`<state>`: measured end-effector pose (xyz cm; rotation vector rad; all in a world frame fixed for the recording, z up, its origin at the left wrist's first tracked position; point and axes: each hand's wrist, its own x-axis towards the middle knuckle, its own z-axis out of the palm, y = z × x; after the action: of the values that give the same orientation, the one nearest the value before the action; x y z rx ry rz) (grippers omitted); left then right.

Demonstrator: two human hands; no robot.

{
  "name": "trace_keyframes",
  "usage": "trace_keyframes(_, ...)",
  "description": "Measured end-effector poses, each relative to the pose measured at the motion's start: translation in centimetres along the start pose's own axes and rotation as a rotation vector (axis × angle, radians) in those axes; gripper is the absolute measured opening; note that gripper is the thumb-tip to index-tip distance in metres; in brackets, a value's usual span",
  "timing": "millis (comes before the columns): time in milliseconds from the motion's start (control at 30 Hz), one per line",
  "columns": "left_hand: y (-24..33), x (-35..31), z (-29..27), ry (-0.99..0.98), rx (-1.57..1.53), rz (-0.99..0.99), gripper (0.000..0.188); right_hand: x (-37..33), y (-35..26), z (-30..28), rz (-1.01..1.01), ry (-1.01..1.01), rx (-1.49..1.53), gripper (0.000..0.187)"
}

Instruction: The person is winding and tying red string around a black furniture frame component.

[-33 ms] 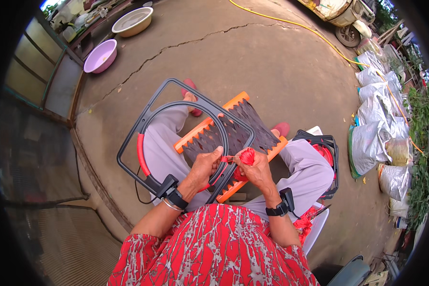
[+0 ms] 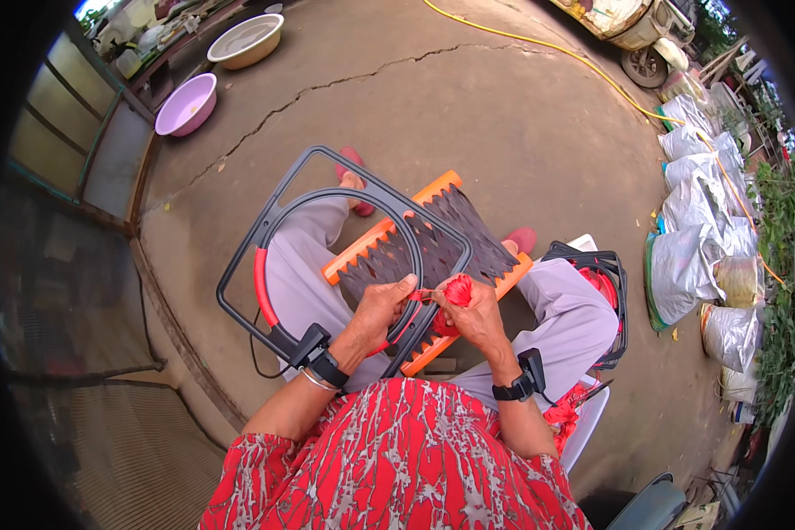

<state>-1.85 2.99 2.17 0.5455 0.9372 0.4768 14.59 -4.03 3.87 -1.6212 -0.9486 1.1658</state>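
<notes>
A black plastic frame with a round inner ring (image 2: 263,233) leans across my lap. Red cord (image 2: 261,284) is wrapped along part of the ring. Closed at the ring's right side is my left hand (image 2: 382,311), thumb and fingers pinching the rim beside a red wrap. My right hand (image 2: 473,316) closes around a bundle of red cord (image 2: 458,290). A short red strand runs from this bundle to the ring between my hands. Beneath lies a rack with orange toothed bars (image 2: 514,273) and dark strips (image 2: 468,228) stretched between them.
Beside my right knee stand more black frames (image 2: 623,296) with red cord. A white tub (image 2: 594,422) holds red material. White sacks (image 2: 683,274) line the right side. A yellow hose (image 2: 539,41) crosses the ground. Pink (image 2: 186,104) and beige (image 2: 246,41) basins sit at far left.
</notes>
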Motion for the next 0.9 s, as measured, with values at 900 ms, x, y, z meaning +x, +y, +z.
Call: trace_keyframes(900, -2.9, 0.1, 2.3, 0.243, 0.698, 0.188, 0.028, 5.0, -3.0, -1.1, -0.128, -0.153, -0.966, 0.035)
